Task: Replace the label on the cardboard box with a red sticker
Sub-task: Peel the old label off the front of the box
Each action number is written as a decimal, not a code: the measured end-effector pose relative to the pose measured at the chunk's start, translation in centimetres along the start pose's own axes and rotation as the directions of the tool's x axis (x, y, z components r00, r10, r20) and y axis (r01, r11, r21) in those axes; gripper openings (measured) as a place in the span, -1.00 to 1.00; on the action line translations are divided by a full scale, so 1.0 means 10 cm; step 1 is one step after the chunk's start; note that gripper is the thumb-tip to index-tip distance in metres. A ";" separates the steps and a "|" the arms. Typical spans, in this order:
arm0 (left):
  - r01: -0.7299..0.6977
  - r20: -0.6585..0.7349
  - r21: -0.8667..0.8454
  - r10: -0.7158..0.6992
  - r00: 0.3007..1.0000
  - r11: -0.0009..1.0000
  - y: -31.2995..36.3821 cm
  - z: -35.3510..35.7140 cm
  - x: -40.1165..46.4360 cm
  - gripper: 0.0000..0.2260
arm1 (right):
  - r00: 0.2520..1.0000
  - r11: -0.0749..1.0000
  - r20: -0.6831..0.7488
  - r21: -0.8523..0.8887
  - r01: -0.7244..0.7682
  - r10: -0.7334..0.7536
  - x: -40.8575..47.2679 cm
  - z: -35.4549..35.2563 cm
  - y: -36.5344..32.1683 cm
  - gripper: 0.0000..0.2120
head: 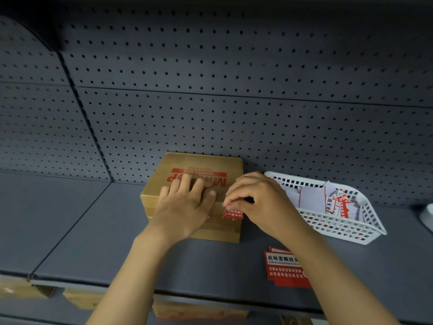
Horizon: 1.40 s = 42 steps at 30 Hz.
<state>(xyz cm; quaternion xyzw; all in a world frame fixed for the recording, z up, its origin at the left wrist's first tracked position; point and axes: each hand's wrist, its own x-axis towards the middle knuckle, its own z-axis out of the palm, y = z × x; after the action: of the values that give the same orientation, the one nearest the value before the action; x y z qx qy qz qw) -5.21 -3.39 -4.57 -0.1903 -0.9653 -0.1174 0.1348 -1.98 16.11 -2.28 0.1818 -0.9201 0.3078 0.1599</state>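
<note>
A brown cardboard box with red print on its lid sits on the grey shelf against the pegboard. My left hand lies flat on the lid and front edge, fingers spread, holding the box down. My right hand pinches the upper edge of a small red label stuck on the box's front face near its right corner. A stack of red stickers lies on the shelf in front of the box, partly hidden by my right forearm.
A white plastic basket holding torn labels and backing paper stands right of the box. The grey pegboard wall rises behind. A white object shows at the far right edge. Cardboard boxes sit on the shelf below.
</note>
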 end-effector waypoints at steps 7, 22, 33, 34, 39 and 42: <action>0.072 0.067 -0.035 -0.070 0.995 0.997 0.03 0.04 0.00 -0.44 | 0.967 0.991 -0.220 0.019 -0.131 0.132 -0.19 -0.04 -0.15 -0.67; 0.081 0.019 -0.088 -0.080 0.997 0.993 0.02 0.05 0.00 -0.56 | 0.954 0.944 -0.103 -0.153 -0.294 0.280 -0.31 0.02 -0.10 -0.53; 0.101 0.037 -0.094 -0.098 0.995 0.990 0.05 0.05 -0.01 -0.65 | 0.975 0.957 -0.085 -0.193 -0.217 0.204 -0.51 -0.08 0.04 -0.52; 0.109 0.037 -0.106 -0.105 0.994 0.988 0.05 0.04 -0.01 -0.69 | 0.974 0.958 -0.085 -0.184 -0.221 0.208 -0.53 -0.09 0.04 -0.53; 0.111 0.041 -0.107 -0.107 0.993 0.988 0.07 0.02 -0.02 -0.72 | 0.969 0.957 -0.044 -0.155 -0.245 0.241 -0.57 -0.18 0.08 -0.58; 0.138 0.051 -0.132 -0.132 0.990 0.982 0.07 0.01 -0.01 -0.74 | 0.972 0.957 -0.048 -0.169 -0.236 0.231 -0.59 -0.23 0.11 -0.50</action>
<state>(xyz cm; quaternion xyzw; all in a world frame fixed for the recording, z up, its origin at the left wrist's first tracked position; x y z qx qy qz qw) -4.81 -2.74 -4.57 -0.1356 -0.9684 -0.1876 0.0929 3.16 19.76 -3.47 0.0528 -0.9562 0.2455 0.1505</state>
